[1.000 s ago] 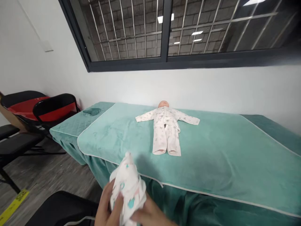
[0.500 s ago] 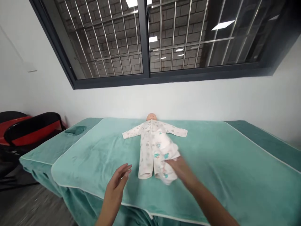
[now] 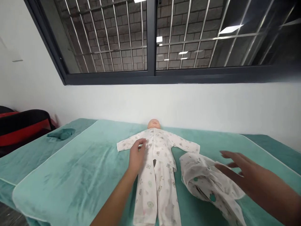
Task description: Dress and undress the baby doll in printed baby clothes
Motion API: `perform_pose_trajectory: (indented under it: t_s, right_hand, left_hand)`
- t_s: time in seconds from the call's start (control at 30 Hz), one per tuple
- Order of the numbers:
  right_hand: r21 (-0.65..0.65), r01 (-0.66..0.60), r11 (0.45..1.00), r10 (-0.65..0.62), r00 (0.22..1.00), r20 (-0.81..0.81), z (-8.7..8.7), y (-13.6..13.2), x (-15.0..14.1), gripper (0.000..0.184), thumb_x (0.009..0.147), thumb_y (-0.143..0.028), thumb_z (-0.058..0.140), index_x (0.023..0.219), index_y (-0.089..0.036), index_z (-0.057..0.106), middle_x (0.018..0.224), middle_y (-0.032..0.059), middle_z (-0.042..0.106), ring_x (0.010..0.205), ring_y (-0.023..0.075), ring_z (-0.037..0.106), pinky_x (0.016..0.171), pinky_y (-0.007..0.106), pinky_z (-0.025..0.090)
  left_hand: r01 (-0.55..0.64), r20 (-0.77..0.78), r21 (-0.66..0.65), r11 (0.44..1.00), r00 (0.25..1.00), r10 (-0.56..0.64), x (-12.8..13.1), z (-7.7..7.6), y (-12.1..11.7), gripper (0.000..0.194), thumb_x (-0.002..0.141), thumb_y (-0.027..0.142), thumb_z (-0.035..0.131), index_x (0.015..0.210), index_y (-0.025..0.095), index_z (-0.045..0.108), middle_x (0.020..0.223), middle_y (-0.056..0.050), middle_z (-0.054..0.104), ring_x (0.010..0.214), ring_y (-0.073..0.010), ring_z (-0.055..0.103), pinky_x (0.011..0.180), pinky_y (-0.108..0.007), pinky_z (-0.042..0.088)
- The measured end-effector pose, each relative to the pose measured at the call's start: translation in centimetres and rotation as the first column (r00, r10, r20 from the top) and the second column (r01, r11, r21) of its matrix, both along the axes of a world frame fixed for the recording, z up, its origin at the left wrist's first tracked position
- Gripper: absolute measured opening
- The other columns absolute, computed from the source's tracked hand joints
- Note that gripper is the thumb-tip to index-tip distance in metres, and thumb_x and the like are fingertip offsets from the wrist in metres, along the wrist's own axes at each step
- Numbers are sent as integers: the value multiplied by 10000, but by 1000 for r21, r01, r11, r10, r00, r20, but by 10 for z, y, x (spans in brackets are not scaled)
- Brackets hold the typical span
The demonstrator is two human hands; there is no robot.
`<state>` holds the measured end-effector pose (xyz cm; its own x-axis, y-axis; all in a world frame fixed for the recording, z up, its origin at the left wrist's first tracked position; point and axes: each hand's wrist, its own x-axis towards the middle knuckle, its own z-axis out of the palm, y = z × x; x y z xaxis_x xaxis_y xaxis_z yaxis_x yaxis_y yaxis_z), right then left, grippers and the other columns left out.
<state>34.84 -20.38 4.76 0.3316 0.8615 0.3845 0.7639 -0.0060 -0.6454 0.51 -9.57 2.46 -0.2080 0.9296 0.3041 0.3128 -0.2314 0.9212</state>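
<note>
A baby doll (image 3: 154, 123) lies on its back, dressed in a white printed long-sleeved top (image 3: 160, 146) and white printed trousers (image 3: 150, 191). My left hand (image 3: 136, 157) is over the left side of the top, its fingers loosely bent with a gap between thumb and forefinger. Whether its fingertips touch the fabric is unclear. To the right of the doll lies a crumpled white garment (image 3: 207, 175) with green prints, partly bunched up. My right hand (image 3: 249, 172) hovers over the garment's right side, fingers spread and holding nothing.
The doll and garment lie on a green plush cover (image 3: 77, 175) with white piping, over a padded bed. A hollow (image 3: 62, 134) shows in the bed at left. Red and black chairs (image 3: 25, 130) stand beyond it. A wall and barred window (image 3: 150, 73) close off the back.
My right hand has carried the green-printed garment off the doll's legs to the right and let it go. My left hand has moved forward to the doll's top. The view has come closer.
</note>
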Motion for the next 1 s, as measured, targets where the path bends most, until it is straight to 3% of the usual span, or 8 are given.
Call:
perform_pose_trajectory:
  t_s: [0.07, 0.13, 0.2, 0.3, 0.37, 0.47, 0.8, 1.0]
  right_hand:
    - [-24, -147, 989, 144, 984, -101, 17, 30, -54, 481, 764, -642, 656, 1088, -293, 725, 999, 127, 755, 730, 266, 706, 576, 357, 515]
    - [36, -231, 972, 232, 940, -249, 20, 76, -115, 384, 859, -541, 562, 1081, -253, 684, 1037, 100, 734, 857, 256, 700, 690, 359, 528]
    - [111, -204, 973, 231, 903, -364, 8, 129, -165, 346, 870, -439, 523, 1098, -206, 640, 1009, 80, 712, 848, 230, 680, 755, 365, 518]
    - [143, -175, 974, 211, 927, -309, -24, 195, -200, 280, 838, -304, 497, 1045, -166, 626, 980, 88, 677, 849, 218, 630, 824, 383, 487]
    - [161, -204, 966, 239, 939, -248, -43, 218, -202, 224, 826, -247, 471, 964, -175, 633, 945, 83, 660, 860, 215, 601, 839, 380, 469]
    - [169, -220, 961, 255, 941, -223, -56, 229, -195, 174, 821, -236, 482, 900, -198, 632, 905, 65, 646, 842, 207, 578, 814, 360, 457]
    - [-34, -336, 941, 303, 885, -354, -40, 234, -181, 189, 797, -397, 594, 804, -211, 628, 774, -9, 648, 722, 163, 568, 720, 311, 434]
    - [-6, -315, 949, 300, 908, -294, -46, 241, -177, 224, 813, -317, 530, 912, -206, 698, 887, 14, 675, 798, 170, 584, 814, 331, 437]
  left_hand:
    - [14, -20, 23, 1000, 1000, -14, 12, 5, 36, 282, 881, 280, 533, 1083, 183, 704, 1143, -97, 733, 1072, -227, 667, 971, -369, 508]
    - [18, -38, 22, 1000, 999, -17, 25, 7, 68, 315, 882, 250, 521, 1127, 158, 696, 1180, -120, 721, 1109, -234, 654, 1007, -381, 487]
    - [28, -65, 21, 999, 998, -26, 34, 4, 92, 345, 890, 225, 497, 1168, 146, 687, 1232, -133, 701, 1152, -242, 633, 1043, -395, 460]
    - [82, -155, 28, 996, 985, -77, 37, -8, 110, 373, 886, 168, 474, 1190, 164, 690, 1287, -119, 678, 1219, -260, 590, 1093, -421, 410]
    - [82, -305, 19, 996, 950, -73, 35, -15, 113, 386, 894, 154, 455, 1194, 191, 694, 1312, -106, 666, 1252, -278, 563, 1106, -457, 384]
    - [42, -494, -19, 999, 868, -46, 29, -17, 114, 394, 921, 178, 418, 1206, 226, 685, 1345, -89, 645, 1275, -291, 543, 1089, -493, 382]
    - [66, -467, -109, 992, 878, -110, 30, -14, 118, 453, 932, 186, 388, 1305, 271, 632, 1425, -81, 571, 1351, -300, 461, 1121, -545, 336]
    - [56, -479, -123, 991, 871, -109, 30, -14, 117, 446, 937, 200, 385, 1295, 252, 645, 1433, -81, 564, 1341, -313, 469, 1126, -537, 341]
